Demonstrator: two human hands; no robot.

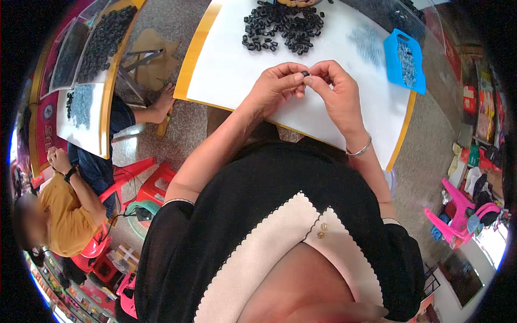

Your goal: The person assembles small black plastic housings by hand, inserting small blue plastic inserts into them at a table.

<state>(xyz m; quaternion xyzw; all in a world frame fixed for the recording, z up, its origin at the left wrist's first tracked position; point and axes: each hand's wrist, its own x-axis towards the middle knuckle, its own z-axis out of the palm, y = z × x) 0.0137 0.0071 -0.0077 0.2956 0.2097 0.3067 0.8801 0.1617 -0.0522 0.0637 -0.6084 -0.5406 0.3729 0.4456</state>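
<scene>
My left hand (pixel 276 87) pinches a small black plastic piece (pixel 305 74) between thumb and fingertips, above the near part of the white tabletop (pixel 231 70). From the other side my right hand (pixel 340 96) meets it, thumb and forefinger pressed together right at the piece. Whatever the right fingertips hold is too small to make out. Beyond my hands lies a loose pile of similar black pieces (pixel 285 28). On the right of the table a blue plastic tray (pixel 391 67) holds many tiny shiny bits.
Tiny dark bits (pixel 369 46) lie scattered left of the tray. A yellow edge (pixel 189 64) borders the table. At left, a person in a mustard shirt (pixel 67 215) sits at another table (pixel 97 137) with black pieces. Red stools (pixel 156 183) and a pink chair (pixel 455 215) stand around.
</scene>
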